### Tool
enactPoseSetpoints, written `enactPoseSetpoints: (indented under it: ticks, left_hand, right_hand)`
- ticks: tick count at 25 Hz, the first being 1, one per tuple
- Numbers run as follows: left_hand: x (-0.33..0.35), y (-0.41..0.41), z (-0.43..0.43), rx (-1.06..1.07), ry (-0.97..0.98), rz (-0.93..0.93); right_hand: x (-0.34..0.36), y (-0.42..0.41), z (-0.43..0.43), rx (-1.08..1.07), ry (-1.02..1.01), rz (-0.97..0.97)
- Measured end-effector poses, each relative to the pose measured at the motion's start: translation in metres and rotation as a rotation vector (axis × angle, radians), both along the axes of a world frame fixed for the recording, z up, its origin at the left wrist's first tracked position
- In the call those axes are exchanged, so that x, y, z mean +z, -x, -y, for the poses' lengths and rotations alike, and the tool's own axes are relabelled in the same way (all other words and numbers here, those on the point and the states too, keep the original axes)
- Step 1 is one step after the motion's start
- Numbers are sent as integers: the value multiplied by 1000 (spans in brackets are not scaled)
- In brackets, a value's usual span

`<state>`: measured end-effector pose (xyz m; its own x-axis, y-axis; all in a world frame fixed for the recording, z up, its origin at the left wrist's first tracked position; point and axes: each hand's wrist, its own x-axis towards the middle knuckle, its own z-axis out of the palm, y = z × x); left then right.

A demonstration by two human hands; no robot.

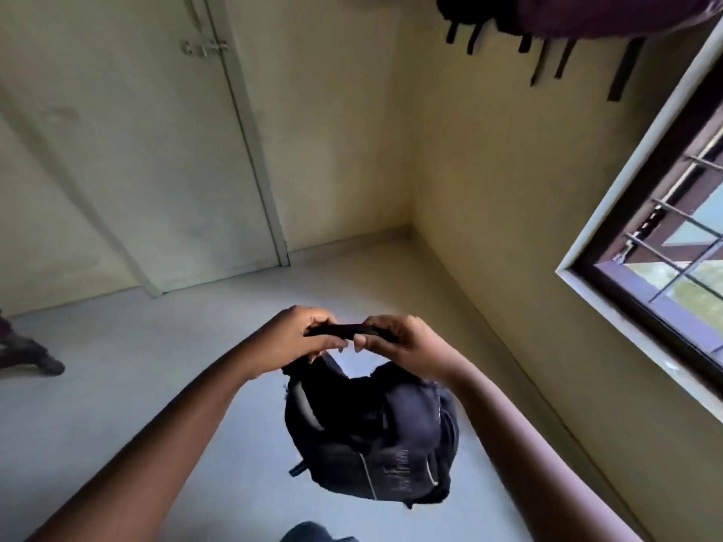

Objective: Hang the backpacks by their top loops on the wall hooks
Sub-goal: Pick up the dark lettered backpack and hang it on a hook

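Observation:
A dark navy backpack (pixel 371 440) hangs in the air below my hands, over the floor. Its black top loop (pixel 346 330) is stretched level between my left hand (pixel 291 338) and my right hand (pixel 407 344), each pinching one end. High on the right wall, a black backpack (pixel 469 9) and a purple backpack (pixel 610 13) hang with their straps dangling; the hooks that carry them are out of view above the frame's top edge.
A closed pale door (pixel 129 150) with a latch fills the left wall. A barred window (pixel 665 236) is set in the right wall. Someone's dark shoe (pixel 49 365) rests on the grey floor (pixel 195 346) at far left.

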<state>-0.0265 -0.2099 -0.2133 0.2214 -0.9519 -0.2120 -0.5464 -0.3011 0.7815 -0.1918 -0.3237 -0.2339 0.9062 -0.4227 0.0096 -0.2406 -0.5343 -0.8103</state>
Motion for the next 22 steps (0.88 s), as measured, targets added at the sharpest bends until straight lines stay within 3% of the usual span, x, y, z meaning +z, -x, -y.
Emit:
enactPoseSetpoints:
  ticks: [3, 7, 13, 19, 22]
  left_hand:
    - [-5, -52, 47, 21, 106, 67]
    - [0, -127, 132, 49, 262, 112]
    - [60, -243, 257, -142, 387, 222]
    - [131, -339, 383, -269, 385, 70]
    - [161, -359, 437, -334, 459, 116]
  right_hand:
    - [-4, -45, 61, -15, -18, -7]
    - [22, -114, 142, -15, 175, -2]
    - [86, -211, 244, -207, 341, -2]
    - [149, -286, 342, -412, 454, 9]
    - [175, -307, 382, -510, 554, 27]
